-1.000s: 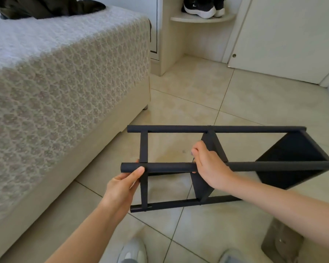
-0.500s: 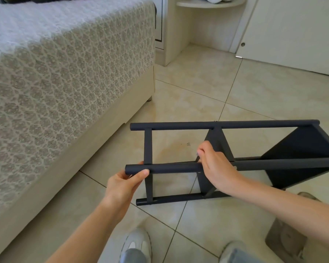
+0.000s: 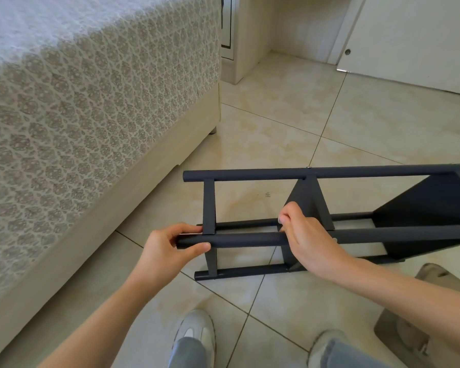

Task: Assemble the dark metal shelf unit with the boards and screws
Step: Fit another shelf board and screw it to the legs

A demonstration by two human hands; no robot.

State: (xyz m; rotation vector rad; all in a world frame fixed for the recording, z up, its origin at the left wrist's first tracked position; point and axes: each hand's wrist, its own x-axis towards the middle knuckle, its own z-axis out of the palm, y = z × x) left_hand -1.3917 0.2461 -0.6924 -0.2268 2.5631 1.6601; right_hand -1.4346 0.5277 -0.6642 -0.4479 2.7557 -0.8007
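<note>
The dark metal shelf unit (image 3: 250, 239) lies on its side over the tiled floor, its long round posts running left to right. Two dark boards sit between the posts, one in the middle (image 3: 307, 200) and one at the right end (image 3: 430, 213). My left hand (image 3: 170, 248) grips the left end of the nearest post, thumb under and fingers over. My right hand (image 3: 306, 240) curls over the same post at the middle board. A small screw head (image 3: 308, 167) shows on the far post above the middle board.
A bed with a patterned cover (image 3: 91, 115) fills the left side. A pale cabinet (image 3: 252, 41) and a white door (image 3: 422, 43) stand at the back. My two shoes (image 3: 194, 335) are below the shelf. A flat grey-brown piece (image 3: 420, 325) lies at the bottom right.
The view has tilted further down. The shelf unit has come lower and closer to my feet, with both hands holding the same post.
</note>
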